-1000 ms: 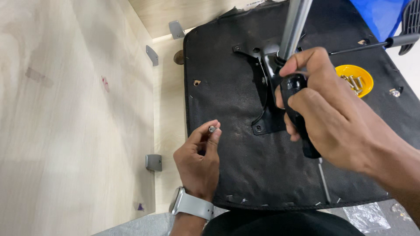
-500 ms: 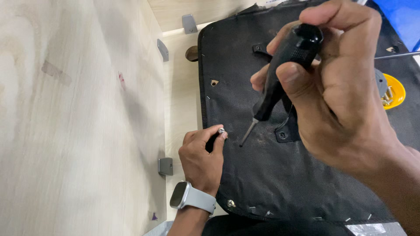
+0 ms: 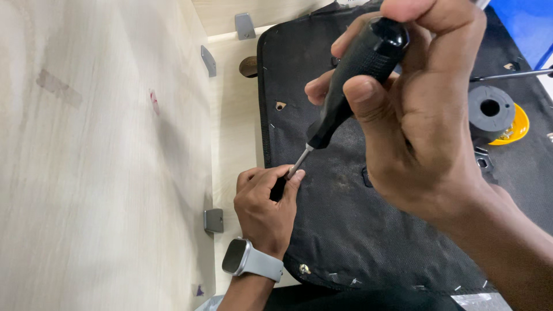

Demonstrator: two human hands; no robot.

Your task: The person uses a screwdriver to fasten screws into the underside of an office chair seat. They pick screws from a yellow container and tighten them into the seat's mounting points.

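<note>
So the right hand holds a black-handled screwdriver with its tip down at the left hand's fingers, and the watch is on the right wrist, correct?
Not quite. The watch is on the left wrist, as the head view shows. The rest holds: the right hand holds the black-handled screwdriver, its tip down at the left hand fingers.

A black-handled screwdriver is gripped in the right hand, tilted so its thin metal shaft slants down and to the left. Its tip meets the pinched fingers of the left hand, which hold a small part hidden from view, just above the black fabric seat underside.
</note>
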